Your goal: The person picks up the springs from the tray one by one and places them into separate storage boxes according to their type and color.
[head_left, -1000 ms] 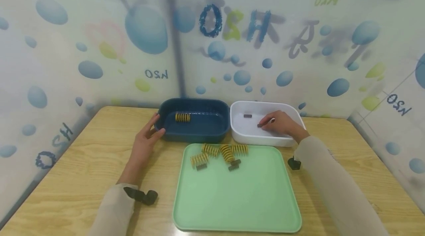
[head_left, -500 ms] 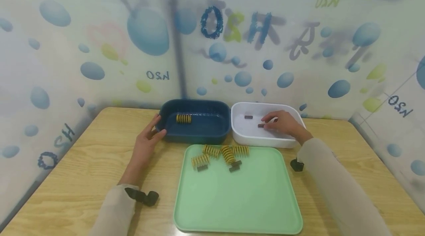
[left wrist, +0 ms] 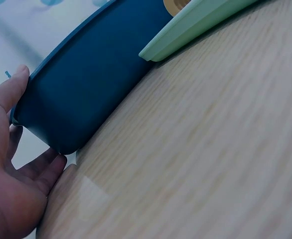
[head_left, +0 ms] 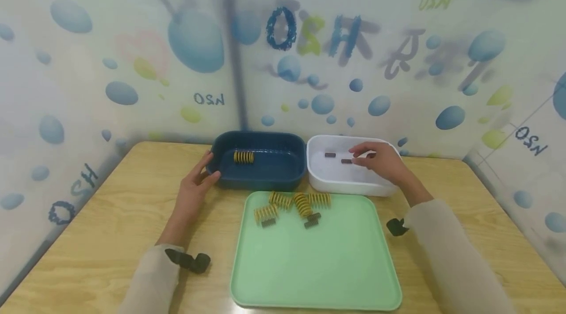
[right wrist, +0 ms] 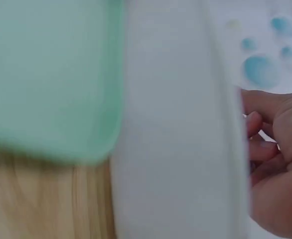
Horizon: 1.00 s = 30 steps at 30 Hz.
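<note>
My left hand [head_left: 194,184] rests at the left end of the dark blue container [head_left: 261,184]; thumb and fingers lie spread against its corner. Inside lies a yellow spring [head_left: 243,157]. My right hand [head_left: 383,161] is over the white container [head_left: 353,187], thumb and index finger apart. A small dark spring [head_left: 347,161] lies at the thumb tip; touching or just apart, I cannot tell. A second dark spring [head_left: 330,155] lies farther left in it. In the right wrist view, the white container's wall hides the springs, and the curled lower fingers [right wrist: 263,149] hold nothing visible.
A green tray [head_left: 316,265] sits in front of both containers. Several yellow springs [head_left: 302,205] and smaller dark springs [head_left: 268,223] lie along its far edge. The wooden table [head_left: 110,215] ends at a patterned wall [head_left: 177,122] behind the containers.
My right thumb and index finger have parted from the small dark spring, which now lies slightly farther back. The right hand has drawn a little to the right. My left hand has stayed put.
</note>
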Each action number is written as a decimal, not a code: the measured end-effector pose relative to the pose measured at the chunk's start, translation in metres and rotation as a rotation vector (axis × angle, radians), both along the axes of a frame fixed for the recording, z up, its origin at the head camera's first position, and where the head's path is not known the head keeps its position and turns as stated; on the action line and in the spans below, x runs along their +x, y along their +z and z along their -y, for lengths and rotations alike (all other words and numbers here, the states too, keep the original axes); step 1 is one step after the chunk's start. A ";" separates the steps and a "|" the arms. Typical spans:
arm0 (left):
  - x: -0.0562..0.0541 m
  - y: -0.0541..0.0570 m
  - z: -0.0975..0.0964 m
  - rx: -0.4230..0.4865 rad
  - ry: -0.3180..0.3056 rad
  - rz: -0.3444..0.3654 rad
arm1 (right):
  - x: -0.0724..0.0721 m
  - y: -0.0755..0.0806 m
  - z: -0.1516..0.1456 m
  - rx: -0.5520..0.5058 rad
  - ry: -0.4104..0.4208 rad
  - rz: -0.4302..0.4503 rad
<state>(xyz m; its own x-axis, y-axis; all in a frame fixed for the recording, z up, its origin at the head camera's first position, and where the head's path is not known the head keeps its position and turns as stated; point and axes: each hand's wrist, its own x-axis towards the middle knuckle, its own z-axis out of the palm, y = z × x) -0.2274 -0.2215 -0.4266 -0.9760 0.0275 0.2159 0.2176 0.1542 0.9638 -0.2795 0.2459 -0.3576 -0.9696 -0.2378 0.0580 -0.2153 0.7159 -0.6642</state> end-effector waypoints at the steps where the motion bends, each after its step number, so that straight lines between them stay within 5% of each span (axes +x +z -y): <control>1: 0.002 0.004 -0.001 0.000 -0.002 0.003 | 0.007 0.003 0.002 -0.029 -0.001 -0.013; 12: 0.012 0.027 -0.010 0.019 -0.026 0.022 | 0.075 0.017 0.029 -0.245 0.008 -0.116; 16: 0.006 0.019 -0.007 0.018 -0.021 0.025 | 0.089 0.011 0.037 -0.239 0.084 -0.129; 21: -0.004 0.005 -0.001 -0.003 0.003 0.019 | 0.096 -0.003 0.047 -0.164 0.246 -0.179; 30: -0.003 0.001 0.001 -0.018 0.009 0.023 | 0.090 -0.021 0.049 -0.179 0.404 0.009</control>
